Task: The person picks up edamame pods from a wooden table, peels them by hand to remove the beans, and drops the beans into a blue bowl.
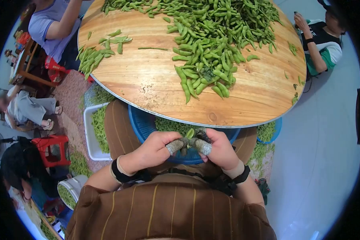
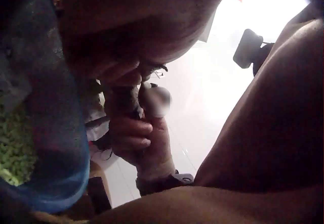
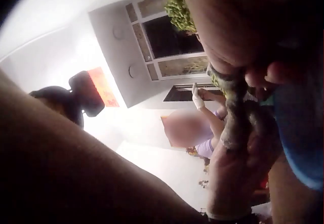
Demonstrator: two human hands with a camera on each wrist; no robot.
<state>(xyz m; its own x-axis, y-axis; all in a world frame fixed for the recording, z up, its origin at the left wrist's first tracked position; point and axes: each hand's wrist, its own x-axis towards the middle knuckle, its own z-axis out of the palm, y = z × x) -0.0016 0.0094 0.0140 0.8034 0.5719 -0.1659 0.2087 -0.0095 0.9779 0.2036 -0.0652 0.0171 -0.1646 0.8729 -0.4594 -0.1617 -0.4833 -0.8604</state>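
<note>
My left hand [image 1: 158, 147] and right hand [image 1: 222, 151] meet over a blue basin [image 1: 137, 122], thumbs and fingertips close together. Between them they pinch a green soybean pod [image 1: 191, 133], its upper end poking out above the thumbs. Grey, worn wrappings cover the thumbs and several fingers. Shelled green beans [image 1: 170, 125] lie in the basin below, partly hidden by the tabletop. In the left wrist view the basin's beans [image 2: 15, 143] show at the left edge. The right wrist view shows the wrapped fingers of the left hand [image 3: 235, 168] in shadow.
A round wooden table [image 1: 148, 80] with a large heap of pods [image 1: 212, 44] stands in front; a smaller pod pile [image 1: 93, 60] lies at its left. A white tub [image 1: 93, 150] of pods is beside the left knee. Other people sit around, near a red stool [image 1: 52, 146].
</note>
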